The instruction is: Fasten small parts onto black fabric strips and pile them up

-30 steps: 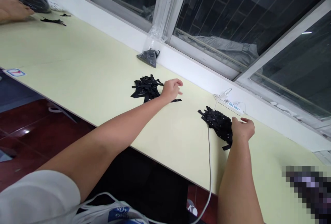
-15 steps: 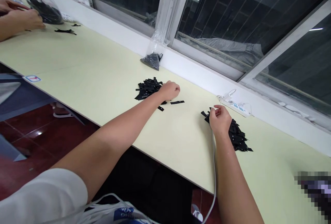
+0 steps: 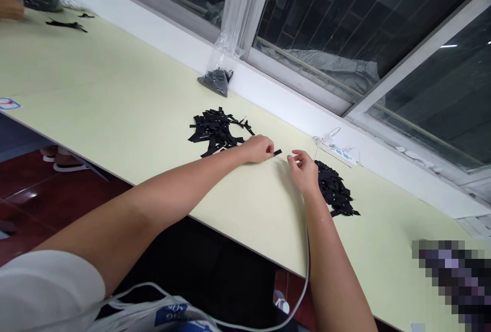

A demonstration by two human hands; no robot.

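My left hand (image 3: 261, 149) is closed in a pinch on a short black fabric strip (image 3: 277, 152), which sticks out to the right past the fingertips. Facing it across a small gap, my right hand (image 3: 305, 171) has its fingers loosely curled and apart, with nothing visible in them. Behind my left hand lies a loose pile of black strips (image 3: 215, 128), some with small light spots. A second heap of black strips (image 3: 335, 189) sits just right of my right hand, which partly covers its left side.
A clear bag with dark pieces (image 3: 217, 81) leans against the wall. By the window ledge is a white power strip (image 3: 341, 155). A grey cable (image 3: 307, 255) hangs over the table edge. Another person's hand (image 3: 10, 2) is at far left, near scattered black pieces (image 3: 67, 25).
My left hand has left the pile and moved right with a black strip. My right hand has come left, off its heap, towards it. The view has shifted slightly right.
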